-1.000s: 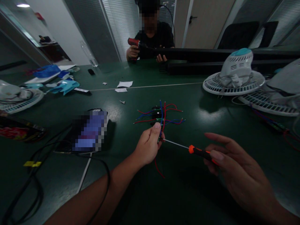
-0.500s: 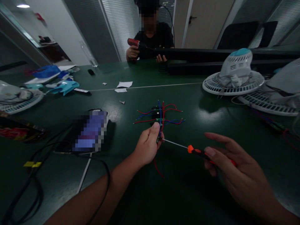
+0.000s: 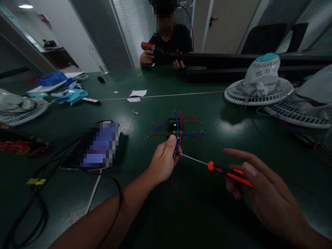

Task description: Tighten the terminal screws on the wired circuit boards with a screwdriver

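Observation:
My left hand (image 3: pixel 164 159) is closed on a small circuit board (image 3: pixel 175 152), thumb on top; the fingers cover most of it. Red and blue wires run from it and from similar small boards (image 3: pixel 177 132) just beyond on the table. A black piece (image 3: pixel 173 127) lies among them. My right hand (image 3: pixel 261 186) holds a screwdriver (image 3: pixel 232 174) with an orange and black handle, loosely between thumb and lower fingers, the index finger stretched out. The screwdriver's thin shaft points left, and its tip meets the board's edge at my left fingers.
A phone (image 3: pixel 100 147) with a blurred screen leans at left among black cables (image 3: pixel 43 204). White fan heads (image 3: pixel 259 93) stand at right. Across the green table (image 3: pixel 145 214), a person holds a red power drill (image 3: pixel 147 46) against long black bars (image 3: pixel 220 60). Paper scraps (image 3: pixel 138 93) lie mid-table.
My right thumb has shifted back along the screwdriver's handle and lifted a little, showing more of the orange grip. The left hand and the board stay almost where they were.

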The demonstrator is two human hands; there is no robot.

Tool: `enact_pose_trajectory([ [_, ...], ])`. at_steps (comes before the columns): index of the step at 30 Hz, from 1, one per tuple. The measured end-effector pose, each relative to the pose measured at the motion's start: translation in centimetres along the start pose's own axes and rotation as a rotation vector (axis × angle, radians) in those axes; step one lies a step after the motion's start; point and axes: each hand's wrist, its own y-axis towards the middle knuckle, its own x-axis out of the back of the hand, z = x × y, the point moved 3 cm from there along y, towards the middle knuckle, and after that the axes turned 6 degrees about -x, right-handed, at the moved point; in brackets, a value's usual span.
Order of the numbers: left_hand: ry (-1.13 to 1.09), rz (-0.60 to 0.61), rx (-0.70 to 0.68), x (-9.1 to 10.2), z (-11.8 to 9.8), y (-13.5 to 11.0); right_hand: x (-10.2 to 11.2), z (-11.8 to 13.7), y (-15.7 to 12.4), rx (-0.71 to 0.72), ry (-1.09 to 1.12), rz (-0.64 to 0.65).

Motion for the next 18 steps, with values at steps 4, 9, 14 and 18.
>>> enact_pose_trajectory([
  [4,-0.014,-0.005,0.013,0.03,-0.23,0.00,-0.15,0.54,-0.04,-0.052,-0.141,-0.103],
  [9,-0.019,0.023,0.028,0.20,-0.36,-0.09,-0.16,0.43,0.24,0.005,-0.165,-0.079],
  [14,-0.003,0.043,0.002,0.30,0.03,-0.08,0.09,0.15,0.29,0.021,-0.162,-0.082],
  [18,-0.011,0.036,-0.021,0.30,0.22,-0.08,0.10,0.15,0.25,0.040,-0.068,-0.096],
])
